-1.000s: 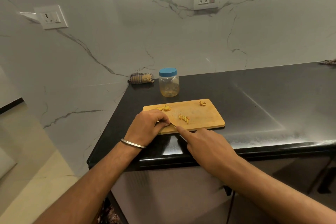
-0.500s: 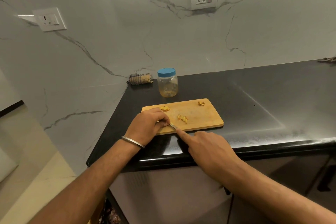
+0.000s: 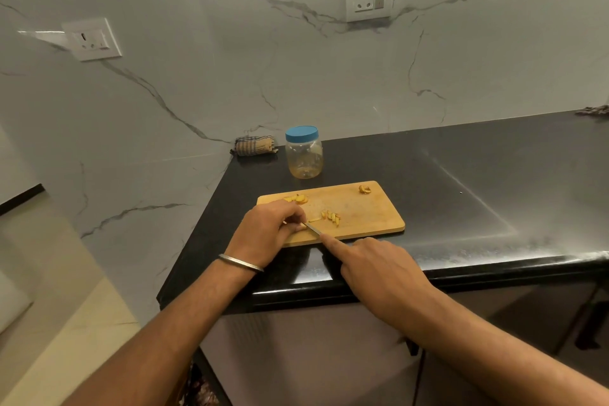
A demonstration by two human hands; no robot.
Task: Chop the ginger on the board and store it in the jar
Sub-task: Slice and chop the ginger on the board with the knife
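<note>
A wooden cutting board (image 3: 362,217) lies on the black counter. Chopped ginger slices (image 3: 330,217) sit at its middle, more ginger pieces (image 3: 296,198) lie at the back left, and one ginger bit (image 3: 364,189) rests near the back right. My left hand (image 3: 268,231) has its fingers curled over a ginger piece at the board's front left; the piece is mostly hidden. My right hand (image 3: 379,269) grips a knife (image 3: 313,229), index finger stretched along the blade's spine. The blade tip is beside my left fingertips. A clear jar (image 3: 304,155) with a blue lid stands behind the board.
A rolled checked cloth (image 3: 253,146) lies in the back left corner by the marble wall. The black counter (image 3: 461,194) stretches to the right, with another cloth (image 3: 593,110) at its far right edge. The counter's front edge runs under my wrists.
Both hands stay at the board's front left with the blade against the held ginger. A thin cut strip now lies beside the blade.
</note>
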